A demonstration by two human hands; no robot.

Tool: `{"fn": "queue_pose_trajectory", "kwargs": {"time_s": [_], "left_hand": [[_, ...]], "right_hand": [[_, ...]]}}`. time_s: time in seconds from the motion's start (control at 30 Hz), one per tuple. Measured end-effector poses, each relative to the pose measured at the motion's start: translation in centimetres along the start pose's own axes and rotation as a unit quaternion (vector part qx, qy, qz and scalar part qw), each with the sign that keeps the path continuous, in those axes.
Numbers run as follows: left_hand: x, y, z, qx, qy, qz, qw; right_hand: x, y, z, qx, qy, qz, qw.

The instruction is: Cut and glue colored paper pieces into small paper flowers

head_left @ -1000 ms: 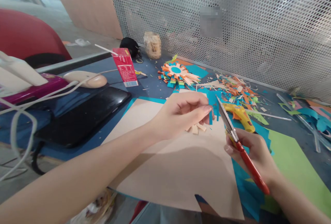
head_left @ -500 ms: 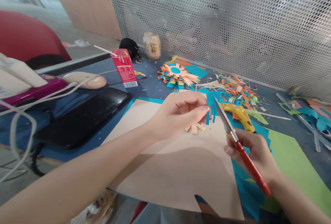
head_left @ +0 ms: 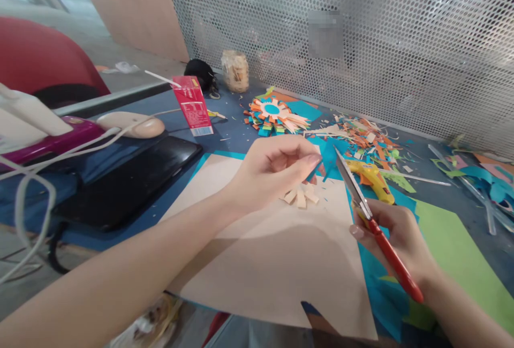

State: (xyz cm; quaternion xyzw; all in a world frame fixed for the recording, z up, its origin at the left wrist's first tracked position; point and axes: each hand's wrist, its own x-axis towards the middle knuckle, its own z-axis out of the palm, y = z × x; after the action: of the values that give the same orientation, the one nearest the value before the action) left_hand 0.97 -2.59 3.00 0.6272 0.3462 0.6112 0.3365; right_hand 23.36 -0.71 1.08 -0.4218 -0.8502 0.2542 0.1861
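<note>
My left hand is closed in a pinch on a small blue paper strip, held above a large beige paper sheet. My right hand grips red-handled scissors, whose blades point up and left toward the strip and look closed. Several small beige paper pieces lie on the sheet just below my left fingers.
A layered paper flower and a heap of paper scraps lie behind. A yellow glue gun, green sheet, red carton, jar, black tablet and cables surround the work area. A perforated metal screen bounds the back.
My left hand has lifted slightly and turned the blue strip; the scissors stay almost in the same place beside it.
</note>
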Motion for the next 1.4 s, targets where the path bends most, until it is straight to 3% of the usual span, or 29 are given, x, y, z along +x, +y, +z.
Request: {"fn": "queue_pose_trajectory", "kwargs": {"time_s": [0.17, 0.57, 0.9, 1.13, 1.4], "left_hand": [[0.09, -0.01, 0.36, -0.017, 0.032, 0.016, 0.999], [-0.05, -0.45, 0.21, 0.024, 0.007, 0.048, 0.999], [-0.01, -0.38, 0.35, 0.015, 0.035, 0.028, 0.999], [-0.12, -0.29, 0.35, 0.040, -0.007, 0.036, 0.999], [-0.18, -0.07, 0.28, 0.076, -0.015, 0.048, 0.996]], "right_hand": [[-0.01, -0.08, 0.22, -0.006, 0.012, 0.002, 1.000], [0.12, 0.25, 0.46, -0.003, 0.001, 0.023, 1.000], [0.11, 0.00, 0.37, -0.003, 0.001, 0.016, 1.000], [0.27, 0.12, 0.42, -0.010, 0.002, 0.009, 1.000], [0.28, -0.07, 0.24, -0.008, -0.015, 0.006, 1.000]]}}
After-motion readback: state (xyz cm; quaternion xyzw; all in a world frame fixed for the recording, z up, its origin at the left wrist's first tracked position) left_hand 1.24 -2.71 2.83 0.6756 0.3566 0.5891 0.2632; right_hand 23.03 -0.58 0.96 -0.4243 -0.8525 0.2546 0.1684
